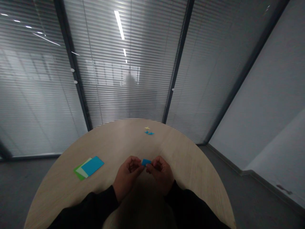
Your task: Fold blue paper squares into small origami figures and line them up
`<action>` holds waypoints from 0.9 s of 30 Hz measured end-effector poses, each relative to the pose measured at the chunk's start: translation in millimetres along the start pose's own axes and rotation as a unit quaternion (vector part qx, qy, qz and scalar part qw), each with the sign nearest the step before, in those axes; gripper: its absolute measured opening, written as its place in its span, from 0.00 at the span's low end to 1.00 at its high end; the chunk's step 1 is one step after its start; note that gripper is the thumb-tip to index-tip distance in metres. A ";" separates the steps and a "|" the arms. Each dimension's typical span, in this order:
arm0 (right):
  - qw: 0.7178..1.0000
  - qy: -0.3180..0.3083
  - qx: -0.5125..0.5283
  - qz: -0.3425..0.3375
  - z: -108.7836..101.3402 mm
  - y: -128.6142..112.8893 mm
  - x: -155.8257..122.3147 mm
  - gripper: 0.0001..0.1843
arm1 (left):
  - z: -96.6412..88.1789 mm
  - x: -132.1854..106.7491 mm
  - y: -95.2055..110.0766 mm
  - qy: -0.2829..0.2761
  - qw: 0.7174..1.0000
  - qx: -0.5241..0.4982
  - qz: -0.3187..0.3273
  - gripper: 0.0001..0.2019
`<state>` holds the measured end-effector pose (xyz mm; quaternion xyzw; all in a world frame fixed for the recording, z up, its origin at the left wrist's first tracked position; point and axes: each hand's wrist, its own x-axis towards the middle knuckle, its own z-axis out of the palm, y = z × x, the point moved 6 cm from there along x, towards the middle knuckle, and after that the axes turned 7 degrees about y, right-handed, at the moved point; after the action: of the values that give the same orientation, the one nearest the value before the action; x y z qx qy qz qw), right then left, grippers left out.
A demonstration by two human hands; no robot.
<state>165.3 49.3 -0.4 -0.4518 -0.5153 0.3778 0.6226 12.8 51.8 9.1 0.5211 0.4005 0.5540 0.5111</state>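
Observation:
A small folded piece of blue paper [146, 162] is pinched between both hands just above the round wooden table [190, 165]. My left hand [127, 179] grips its left end with curled fingers. My right hand [161, 174] pinches its right end the same way. Both arms wear dark sleeves.
A small stack of paper sheets [88, 167], blue on top of white and green, lies on the table to the left. Two small folded paper figures, one yellow [147, 128] and one blue [149, 133], sit near the far edge. Glass walls with blinds stand behind.

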 end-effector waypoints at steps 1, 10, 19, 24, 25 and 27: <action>1.000 -0.002 -0.009 -0.007 -0.5 0.4 -0.3 0.14 | -1.1 0.3 0.1 0.006 1.000 0.012 0.006 0.12; 0.979 -0.053 -0.161 -0.111 -1.6 -18.1 -0.5 0.07 | 0.2 1.3 -12.7 -0.032 0.999 -0.013 -0.020 0.17; 1.000 -0.003 -0.019 0.018 -0.3 8.1 1.2 0.13 | -0.6 -1.2 -16.9 0.033 0.990 -0.093 -0.098 0.21; 0.995 0.008 -0.092 -0.020 -2.3 -3.2 0.4 0.12 | 5.9 -5.7 -22.9 -0.022 0.990 -0.066 -0.120 0.16; 0.991 0.010 -0.126 -0.039 -2.7 -7.3 -0.1 0.11 | 4.8 -5.9 -24.2 -0.019 0.991 -0.063 -0.121 0.14; 0.976 0.009 -0.196 -0.096 -2.4 -17.7 -2.0 0.09 | 2.7 -5.8 -26.5 -0.007 0.990 -0.069 -0.127 0.13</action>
<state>167.4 41.7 15.7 -0.5165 -0.6149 0.2039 0.5600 19.0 50.0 -17.4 0.4332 0.4205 0.5078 0.6145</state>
